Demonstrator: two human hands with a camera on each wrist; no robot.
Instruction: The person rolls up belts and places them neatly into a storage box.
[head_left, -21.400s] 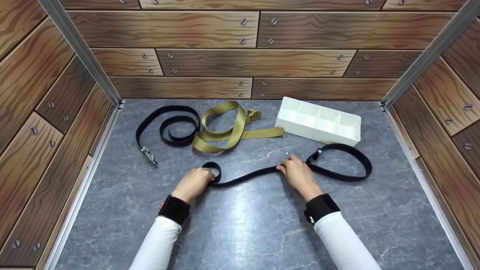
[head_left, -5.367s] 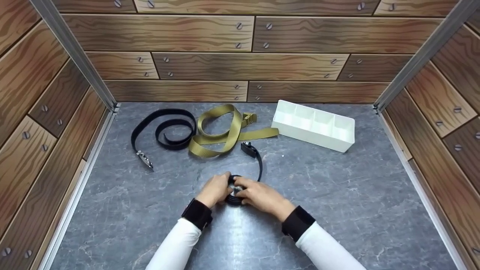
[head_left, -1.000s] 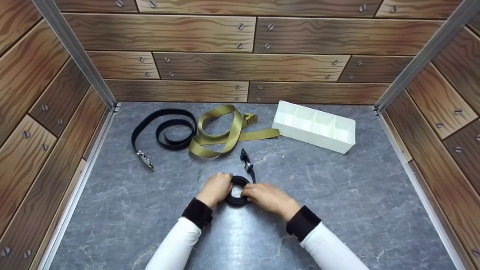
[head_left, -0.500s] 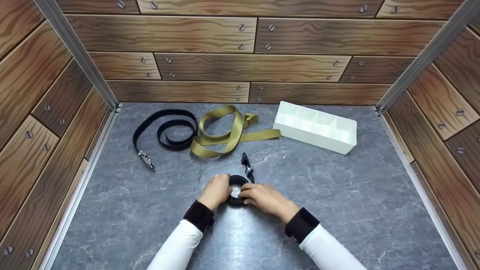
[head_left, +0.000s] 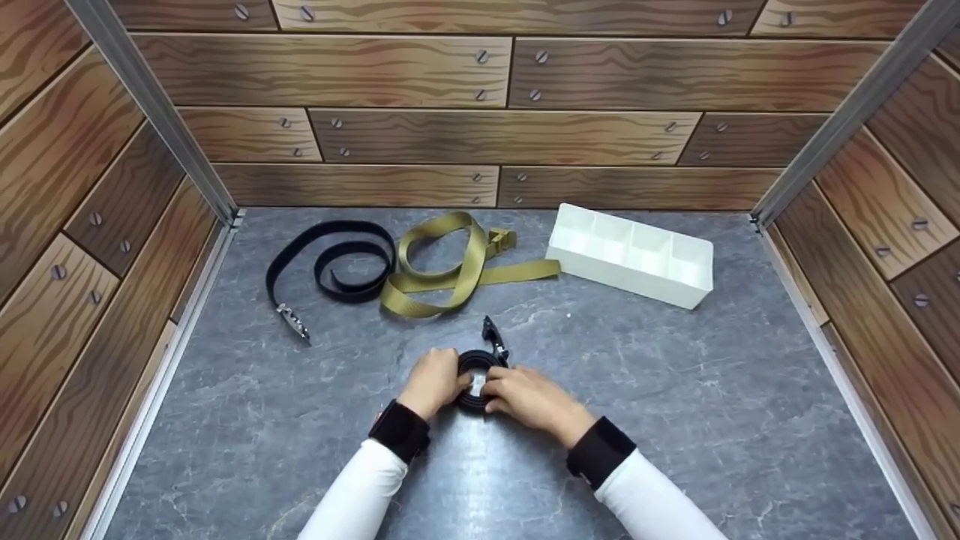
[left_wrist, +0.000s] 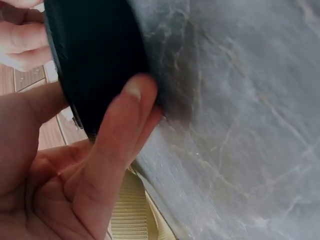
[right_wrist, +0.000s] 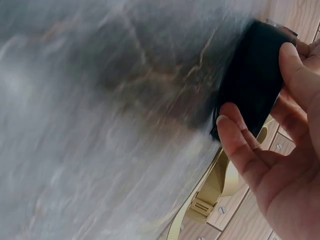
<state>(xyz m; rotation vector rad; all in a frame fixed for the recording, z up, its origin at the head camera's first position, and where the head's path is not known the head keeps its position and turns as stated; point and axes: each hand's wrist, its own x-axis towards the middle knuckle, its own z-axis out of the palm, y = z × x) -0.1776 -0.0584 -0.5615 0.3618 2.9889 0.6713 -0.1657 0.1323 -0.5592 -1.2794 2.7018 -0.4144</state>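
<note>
A black belt stands on its edge in a tight round coil at the middle front of the table. My left hand grips the coil's left side, thumb inside the ring. From the right, my right hand pinches the opposite wall with its fingertips in the hole. The belt's dark buckle sticks out behind the coil on a short free length. In the left wrist view, the fingers lie along the wide outer face of the belt. The right wrist view has fingertips on the outer strap.
Behind, a second black belt lies loosely curled, its silver buckle toward me. An olive webbing belt lies looped beside it. A white four-slot tray stands at the back right. Wood-patterned walls enclose the table.
The black belt, stretched between my hands at first, is now wound into a coil. Over the last second its buckle has drawn closer to the coil. The other belts and tray stay put.
</note>
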